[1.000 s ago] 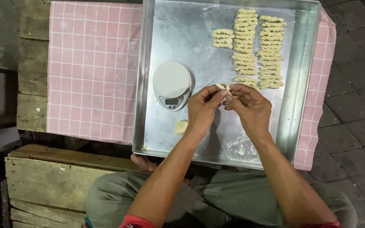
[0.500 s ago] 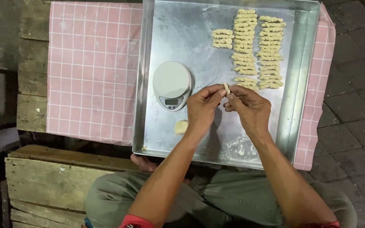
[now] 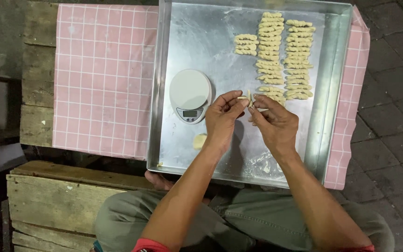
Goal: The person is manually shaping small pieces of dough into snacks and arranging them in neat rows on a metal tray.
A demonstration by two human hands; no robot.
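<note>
My left hand point(image 3: 221, 119) and my right hand point(image 3: 274, 122) meet above a large metal tray point(image 3: 334, 93), pinching a small pale strip of dough point(image 3: 248, 96) between their fingertips. Several twisted dough pieces point(image 3: 270, 51) lie in rows at the tray's far right side, with a short row point(image 3: 246, 44) to their left. A small lump of dough point(image 3: 199, 141) rests on the tray near my left wrist. A round white kitchen scale point(image 3: 190, 94) stands on the tray just left of my left hand.
The tray sits on a pink checked cloth point(image 3: 101, 77) over a wooden pallet point(image 3: 36, 79). A wooden crate point(image 3: 57, 198) is at the lower left. Flour dust point(image 3: 262, 163) marks the tray's near edge. Paving stones point(image 3: 392, 74) lie to the right.
Both hands stay in the same spot while the fingers work the dough strip, which has turned slightly between the fingertips.
</note>
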